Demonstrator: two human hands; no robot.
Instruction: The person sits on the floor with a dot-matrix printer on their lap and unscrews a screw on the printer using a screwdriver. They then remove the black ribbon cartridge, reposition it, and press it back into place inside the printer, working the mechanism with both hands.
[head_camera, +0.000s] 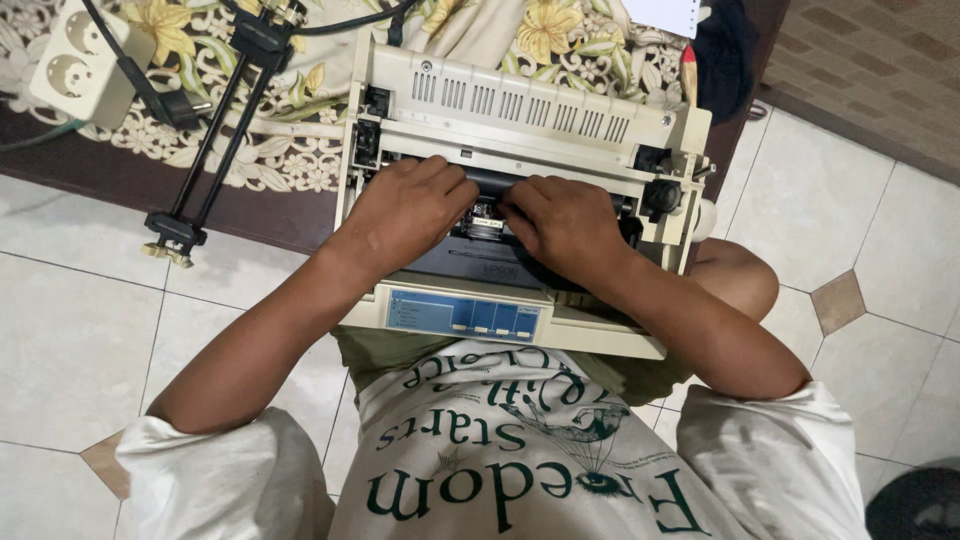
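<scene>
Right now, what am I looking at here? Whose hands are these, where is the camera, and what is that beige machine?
The camera sits on a person's head and looks down, so you see their own arms. No robot is involved. The left hand and right hand both reach into the open middle of a beige printer, fingers on a small dark part inside; nothing is lifted. The printer rests across the person's lap, above a tiled floor. Beyond it lie a flowered cloth, a white socket block and a black folding stand.

Printer (520, 130) on lap, partly over patterned cloth (300, 140); left hand (405, 205) and right hand (560, 222) side by side inside it; power strip (75, 60) and black stand (215, 140) lying left.
</scene>
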